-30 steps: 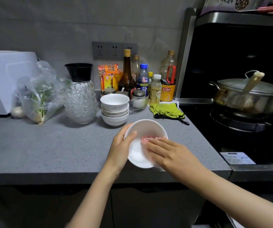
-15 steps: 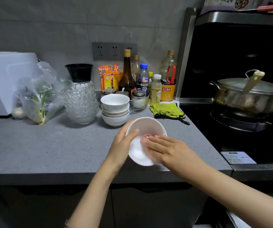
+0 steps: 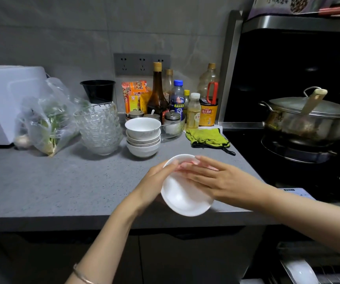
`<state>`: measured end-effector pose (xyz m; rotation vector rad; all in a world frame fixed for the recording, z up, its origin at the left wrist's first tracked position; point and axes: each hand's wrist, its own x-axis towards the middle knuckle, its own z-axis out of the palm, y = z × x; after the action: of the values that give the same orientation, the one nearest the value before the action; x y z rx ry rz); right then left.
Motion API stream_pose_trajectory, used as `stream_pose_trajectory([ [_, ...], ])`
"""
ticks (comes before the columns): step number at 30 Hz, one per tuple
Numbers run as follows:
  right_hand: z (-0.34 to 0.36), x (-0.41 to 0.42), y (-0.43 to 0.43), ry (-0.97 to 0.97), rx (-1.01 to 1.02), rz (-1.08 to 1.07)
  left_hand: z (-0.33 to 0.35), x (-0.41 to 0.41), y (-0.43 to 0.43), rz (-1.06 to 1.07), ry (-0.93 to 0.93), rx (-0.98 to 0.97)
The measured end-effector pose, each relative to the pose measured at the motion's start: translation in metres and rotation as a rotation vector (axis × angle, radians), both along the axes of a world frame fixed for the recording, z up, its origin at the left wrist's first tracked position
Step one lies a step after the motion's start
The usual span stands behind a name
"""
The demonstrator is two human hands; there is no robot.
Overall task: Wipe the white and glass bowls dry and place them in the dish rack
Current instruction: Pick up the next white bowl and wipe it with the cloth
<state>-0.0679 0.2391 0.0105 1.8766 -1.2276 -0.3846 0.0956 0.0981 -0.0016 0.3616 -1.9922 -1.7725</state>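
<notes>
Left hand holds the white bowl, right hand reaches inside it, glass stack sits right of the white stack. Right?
Not quite. Head view shows the glass stack left of the white stack. The left hand does hold the bowl, and the right hand reaches inside it.

Glossy white ceramic bowl [image 3: 183, 196], matt speckled grey stone-look countertop [image 3: 62, 181], clear faceted glass bowls [image 3: 99, 128].

Two bare forearms reach in from the lower edge, with no clothing on them as far as they show. The left hand [image 3: 154, 181] and the right hand [image 3: 216, 179] are ungloved, with slim fingers. Well behind the left hand, a thin bracelet [image 3: 81, 276] circles the left forearm [image 3: 111, 232]: one narrow, plain band with a pale metallic shine. The right forearm [image 3: 300, 220] shows only bare arm.
</notes>
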Motion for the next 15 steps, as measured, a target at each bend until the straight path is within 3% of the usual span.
stream_pose_trajectory([
  [3,0.008,-0.001,0.003,0.106,-0.027,-0.013,0.008,0.003,-0.002,-0.093,-0.083,-0.041],
  [5,-0.004,0.001,0.001,0.071,-0.072,-0.040,0.008,0.003,-0.004,-0.101,-0.086,-0.038],
  [9,-0.034,0.030,-0.003,-0.292,-0.121,-0.184,0.001,-0.002,0.000,0.020,0.013,0.040],
  [15,-0.035,0.080,-0.002,-0.832,-0.133,-0.150,-0.006,-0.001,0.013,0.117,0.094,0.104],
])
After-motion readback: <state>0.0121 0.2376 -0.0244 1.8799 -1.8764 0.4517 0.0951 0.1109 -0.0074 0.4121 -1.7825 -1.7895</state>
